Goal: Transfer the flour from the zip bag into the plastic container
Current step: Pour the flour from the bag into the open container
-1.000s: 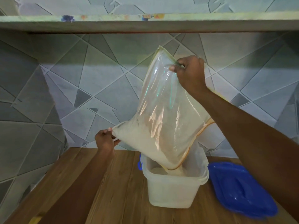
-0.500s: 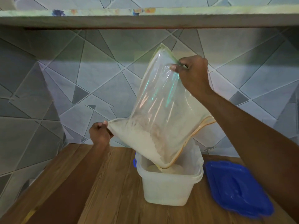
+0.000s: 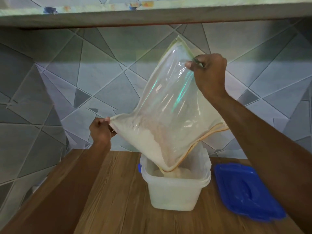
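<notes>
A clear zip bag (image 3: 168,105) with an orange zip edge hangs tilted over the translucent white plastic container (image 3: 175,193). Its open mouth points down into the container. White flour (image 3: 148,142) lies in the bag's lower left part and slides toward the mouth; a heap of flour (image 3: 179,173) sits inside the container. My left hand (image 3: 100,132) pinches the bag's lower left corner. My right hand (image 3: 209,73) pinches the bag's upper corner, held high.
The container's blue lid (image 3: 244,191) lies flat on the wooden table (image 3: 118,200) just right of the container. A tiled wall (image 3: 67,81) stands close behind, and a shelf (image 3: 152,16) runs overhead.
My left hand has lifted its corner of the bag a little, and more flour has slid toward the mouth. The heap in the container has grown.
</notes>
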A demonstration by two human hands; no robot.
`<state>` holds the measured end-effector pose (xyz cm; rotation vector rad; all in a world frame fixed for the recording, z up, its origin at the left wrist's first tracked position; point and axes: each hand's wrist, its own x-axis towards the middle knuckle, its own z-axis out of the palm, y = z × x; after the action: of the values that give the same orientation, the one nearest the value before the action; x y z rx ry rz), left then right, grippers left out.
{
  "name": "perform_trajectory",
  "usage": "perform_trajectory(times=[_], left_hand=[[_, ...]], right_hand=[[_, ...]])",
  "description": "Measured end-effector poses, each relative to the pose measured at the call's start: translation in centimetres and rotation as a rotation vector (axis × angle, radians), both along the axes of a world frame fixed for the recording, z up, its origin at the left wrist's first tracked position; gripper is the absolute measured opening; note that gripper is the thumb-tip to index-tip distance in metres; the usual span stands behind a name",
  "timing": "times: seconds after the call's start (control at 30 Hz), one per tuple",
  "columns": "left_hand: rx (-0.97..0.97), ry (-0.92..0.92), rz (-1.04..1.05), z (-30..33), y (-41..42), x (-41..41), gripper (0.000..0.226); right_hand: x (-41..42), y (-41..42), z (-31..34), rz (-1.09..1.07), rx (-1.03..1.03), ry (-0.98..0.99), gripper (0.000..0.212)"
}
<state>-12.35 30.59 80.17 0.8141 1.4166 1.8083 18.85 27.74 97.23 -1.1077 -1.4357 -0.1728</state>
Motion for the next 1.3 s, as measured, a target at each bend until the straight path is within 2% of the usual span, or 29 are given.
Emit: perform_trajectory(times=[0.07, 0.17, 0.27, 0.37, 0.5, 0.6, 0.7, 0.8, 0.87, 1.0, 1.2, 1.27, 1.3], left_hand=[[0.004, -0.009, -0.019, 0.5, 0.1, 0.1, 0.029], [-0.028, 0.020, 0.018, 1.1, 0.2, 0.2, 0.031], [-0.010, 0.007, -0.019, 1.6, 0.3, 0.3, 0.032], [-0.003, 0.058, 0.007, 2.0, 0.3, 0.7, 0.028], [0.022, 0.128, -0.013, 3.0, 0.3, 1.0, 0.025], [0.012, 0.194, 0.002, 4.0, 0.7, 1.1, 0.019], [0.029, 0.198, -0.023, 4.8, 1.1, 1.4, 0.013], [0.026, 0.218, -0.009, 5.7, 1.6, 1.3, 0.024], [-0.003, 0.213, -0.047, 5.8, 1.7, 1.0, 0.026], [-0.030, 0.195, -0.071, 4.9, 1.8, 1.3, 0.026], [0.017, 0.239, -0.056, 5.4, 1.9, 2.8, 0.029], [0.015, 0.242, -0.063, 5.3, 2.1, 2.9, 0.029], [0.011, 0.243, -0.062, 5.2, 2.2, 2.9, 0.028]], right_hand=[[0.3, -0.1, 0.1, -0.016, 0.015, 0.058, 0.034], [0.8, -0.4, 0.1, 0.033, -0.034, -0.021, 0.041], [1.6, -0.3, -0.3, -0.017, -0.010, 0.091, 0.033], [1.9, -0.8, -0.8, 0.025, -0.080, 0.043, 0.037], [2.7, -1.1, -1.4, -0.051, -0.027, 0.170, 0.032], [3.3, -1.4, -1.8, -0.015, -0.077, 0.143, 0.032], [4.4, -1.3, -1.8, -0.059, -0.032, 0.263, 0.029], [4.8, -1.6, -2.2, -0.024, -0.095, 0.142, 0.034], [5.1, -1.6, -2.7, -0.022, -0.118, 0.153, 0.031], [6.0, -1.5, -3.4, -0.036, -0.148, 0.151, 0.040], [6.8, -2.4, -3.7, -0.004, -0.194, 0.193, 0.028], [7.3, -2.6, -4.2, -0.012, -0.227, 0.171, 0.016], [7.4, -2.6, -4.4, -0.008, -0.233, 0.142, 0.025]])
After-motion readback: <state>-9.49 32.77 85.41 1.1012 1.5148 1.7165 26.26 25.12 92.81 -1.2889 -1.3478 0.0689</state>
